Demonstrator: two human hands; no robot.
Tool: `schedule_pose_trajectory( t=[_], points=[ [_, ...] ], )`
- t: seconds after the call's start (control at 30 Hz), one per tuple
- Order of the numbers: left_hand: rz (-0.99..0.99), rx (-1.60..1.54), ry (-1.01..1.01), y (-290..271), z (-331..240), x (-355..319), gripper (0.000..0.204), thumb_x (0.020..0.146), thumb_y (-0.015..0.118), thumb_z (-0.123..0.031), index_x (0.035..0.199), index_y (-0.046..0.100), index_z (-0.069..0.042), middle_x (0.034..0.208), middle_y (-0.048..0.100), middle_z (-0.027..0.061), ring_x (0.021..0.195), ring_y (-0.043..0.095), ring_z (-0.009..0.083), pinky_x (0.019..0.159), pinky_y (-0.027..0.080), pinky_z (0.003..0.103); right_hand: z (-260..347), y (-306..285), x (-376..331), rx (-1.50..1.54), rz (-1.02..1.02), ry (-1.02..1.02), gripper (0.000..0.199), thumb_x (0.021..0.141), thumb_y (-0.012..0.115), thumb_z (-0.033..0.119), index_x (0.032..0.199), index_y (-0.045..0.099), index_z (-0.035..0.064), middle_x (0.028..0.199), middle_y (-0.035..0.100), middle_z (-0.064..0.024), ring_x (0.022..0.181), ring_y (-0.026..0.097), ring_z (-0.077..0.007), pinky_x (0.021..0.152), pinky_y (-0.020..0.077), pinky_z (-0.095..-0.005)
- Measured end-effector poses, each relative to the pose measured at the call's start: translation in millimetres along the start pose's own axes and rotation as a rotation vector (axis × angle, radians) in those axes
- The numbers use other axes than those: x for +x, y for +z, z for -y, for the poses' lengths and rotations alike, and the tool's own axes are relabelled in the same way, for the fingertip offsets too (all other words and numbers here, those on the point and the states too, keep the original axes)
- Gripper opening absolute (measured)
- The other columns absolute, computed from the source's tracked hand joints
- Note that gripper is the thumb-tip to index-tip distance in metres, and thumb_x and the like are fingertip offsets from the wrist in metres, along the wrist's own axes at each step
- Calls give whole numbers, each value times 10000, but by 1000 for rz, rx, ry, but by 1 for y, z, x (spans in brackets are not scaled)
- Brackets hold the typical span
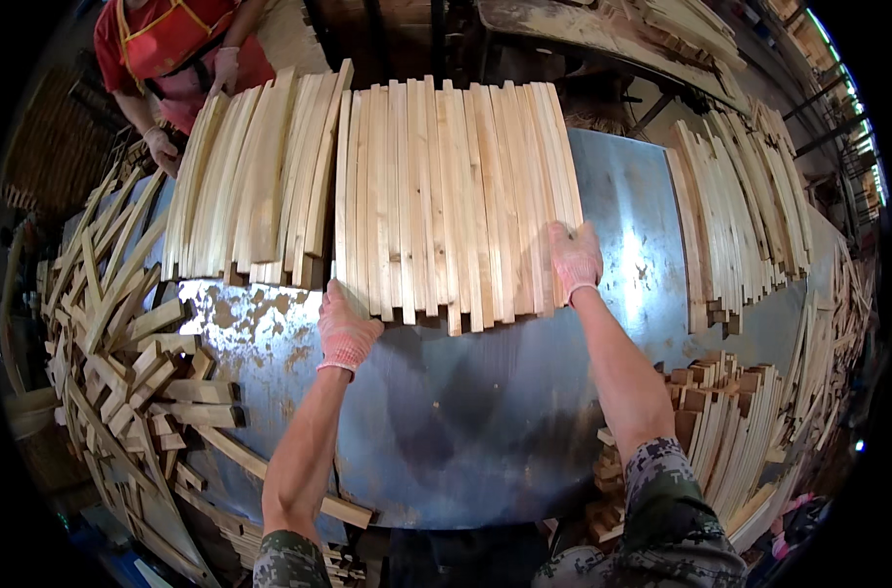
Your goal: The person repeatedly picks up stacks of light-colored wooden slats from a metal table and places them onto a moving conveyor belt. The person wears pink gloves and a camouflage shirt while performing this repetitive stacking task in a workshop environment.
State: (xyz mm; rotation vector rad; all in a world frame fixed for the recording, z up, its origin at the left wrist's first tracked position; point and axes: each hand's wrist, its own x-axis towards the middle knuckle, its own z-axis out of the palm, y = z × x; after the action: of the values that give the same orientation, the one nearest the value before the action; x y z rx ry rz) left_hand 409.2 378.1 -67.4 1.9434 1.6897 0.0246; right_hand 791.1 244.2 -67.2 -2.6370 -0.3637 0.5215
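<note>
A wide row of pale wooden strips lies side by side on the metal table, their near ends uneven. My left hand, in a pinkish knit glove, grips the row's near left corner, its fingers along the outer strip. My right hand, gloved alike, clasps the right side a little farther up. The strips are squeezed between both hands; parts of the fingers are hidden against the wood. Just left of this row stands another row of strips, with a narrow dark gap between them.
A co-worker in a red top and apron stands far left, gloved hands by the left row. Loose offcuts heap at the left of the metal table. More strips lie far right, with stacked pieces near right.
</note>
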Motion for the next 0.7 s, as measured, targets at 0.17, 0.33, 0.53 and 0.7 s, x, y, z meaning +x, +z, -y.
schedule_pose_trajectory(
  t=[0.17,0.33,0.53,0.7],
  points=[
    [-7,11,8,9,57,-100,1020,666,887,-158,1527,367,15,1390,563,271,1288,559,475,1136,473,513,-59,4,-91,97,-65,65,655,991,635,547,1300,632,-30,1340,669,-306,1266,640,-472,1059,506,-531],
    [10,-24,-46,17,128,-231,1062,668,852,-160,1571,323,18,1344,576,275,1253,552,481,1122,459,532,-134,-6,-213,70,-28,117,708,1003,618,561,1405,583,-22,1414,630,-302,1315,605,-478,1110,483,-525],
    [26,-16,-48,26,220,-353,1083,679,851,-159,1601,308,1,1426,551,282,1329,526,477,1166,436,516,-221,2,-340,-15,-29,266,840,1030,584,595,1640,403,47,1626,474,-268,1467,488,-460,1190,437,-525],
    [91,28,-55,18,270,-410,1072,694,846,-183,1609,316,-5,1455,557,255,1335,540,460,1155,453,516,-265,-3,-425,-36,8,294,851,1026,583,595,1657,387,59,1651,450,-264,1494,471,-441,1205,426,-517]
  ],
)
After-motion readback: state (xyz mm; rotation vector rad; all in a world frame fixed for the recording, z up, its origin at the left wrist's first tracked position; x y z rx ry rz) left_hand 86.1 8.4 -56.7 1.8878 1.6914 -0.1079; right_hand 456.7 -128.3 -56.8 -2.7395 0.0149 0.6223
